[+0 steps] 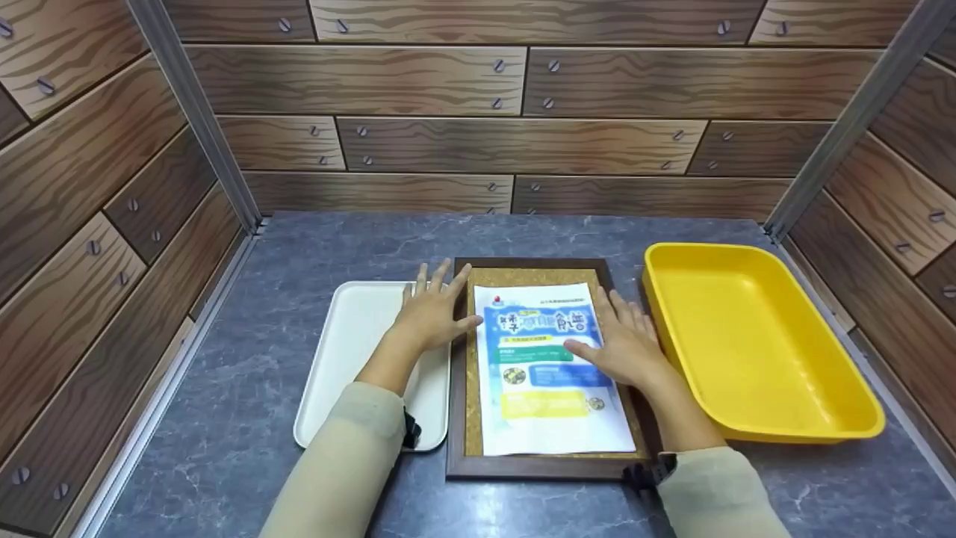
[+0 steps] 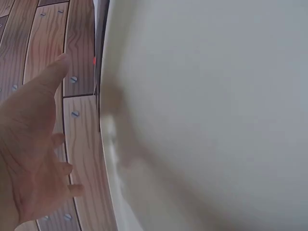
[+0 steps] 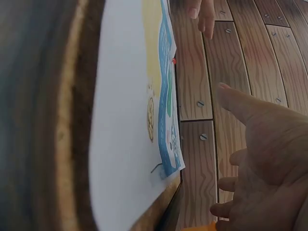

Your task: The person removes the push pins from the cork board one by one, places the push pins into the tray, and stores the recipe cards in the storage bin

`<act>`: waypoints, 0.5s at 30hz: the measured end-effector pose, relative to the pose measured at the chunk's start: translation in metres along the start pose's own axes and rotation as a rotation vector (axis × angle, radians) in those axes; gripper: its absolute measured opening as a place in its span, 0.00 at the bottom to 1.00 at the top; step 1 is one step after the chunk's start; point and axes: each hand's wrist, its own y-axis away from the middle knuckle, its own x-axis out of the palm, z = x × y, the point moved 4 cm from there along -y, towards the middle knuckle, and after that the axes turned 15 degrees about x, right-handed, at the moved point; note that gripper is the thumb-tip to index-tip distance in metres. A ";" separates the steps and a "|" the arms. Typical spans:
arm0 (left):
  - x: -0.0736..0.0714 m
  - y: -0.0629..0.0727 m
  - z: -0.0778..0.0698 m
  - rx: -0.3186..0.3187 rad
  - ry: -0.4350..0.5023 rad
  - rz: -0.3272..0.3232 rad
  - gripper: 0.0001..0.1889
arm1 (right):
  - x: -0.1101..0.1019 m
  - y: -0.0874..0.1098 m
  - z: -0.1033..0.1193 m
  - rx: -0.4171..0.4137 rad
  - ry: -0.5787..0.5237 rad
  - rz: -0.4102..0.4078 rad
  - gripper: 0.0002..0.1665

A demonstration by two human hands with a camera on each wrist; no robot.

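Note:
A dark-framed corkboard (image 1: 534, 276) lies on the table, with a printed sheet of paper (image 1: 553, 433) on its cork. A small red pushpin (image 1: 497, 299) stands out near the sheet's upper left corner. My left hand (image 1: 429, 317), fingers spread, is over the board's left edge and the white tray (image 1: 355, 344), its thumb toward the sheet. At the sheet's right side is my right hand (image 1: 627, 347), fingers extended and thumb reaching over the print. Neither hand holds anything; both palms show in the wrist views.
Left of the board, the white tray overlaps its frame in the head view. A deep yellow tub (image 1: 762, 336) stands close on the right. Wood-patterned walls (image 1: 523, 82) enclose the grey marbled table (image 1: 224, 418) at the back and both sides.

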 end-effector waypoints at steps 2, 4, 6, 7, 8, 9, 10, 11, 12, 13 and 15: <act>0.001 -0.004 -0.001 0.020 0.039 -0.012 0.51 | 0.003 0.000 -0.001 0.010 -0.021 0.027 0.72; 0.003 -0.007 -0.002 0.039 0.070 -0.020 0.52 | 0.005 0.000 -0.002 0.022 -0.043 0.065 0.73; 0.004 -0.010 -0.003 0.053 0.104 -0.021 0.54 | 0.006 0.000 -0.002 0.033 -0.062 0.098 0.75; 0.004 -0.012 -0.003 0.059 0.119 -0.022 0.54 | 0.007 0.000 -0.003 0.038 -0.067 0.111 0.75; 0.005 -0.014 -0.004 0.064 0.136 -0.023 0.55 | 0.007 0.001 -0.003 0.041 -0.075 0.122 0.75; 0.005 -0.015 -0.005 0.068 0.156 -0.026 0.55 | 0.008 0.000 -0.003 0.044 -0.078 0.129 0.75; 0.005 -0.016 -0.005 0.068 0.176 -0.029 0.56 | 0.008 0.000 -0.003 0.050 -0.081 0.134 0.75; 0.005 -0.018 -0.006 0.068 0.200 -0.032 0.56 | 0.009 0.001 -0.003 0.056 -0.085 0.138 0.74; 0.005 -0.019 -0.007 0.068 0.225 -0.038 0.56 | 0.009 0.000 -0.003 0.057 -0.089 0.140 0.73; 0.005 -0.020 -0.008 0.068 0.248 -0.045 0.55 | 0.009 0.001 -0.003 0.059 -0.091 0.140 0.72; 0.006 -0.022 -0.009 0.068 0.286 -0.055 0.53 | 0.010 0.001 -0.004 0.065 -0.096 0.140 0.69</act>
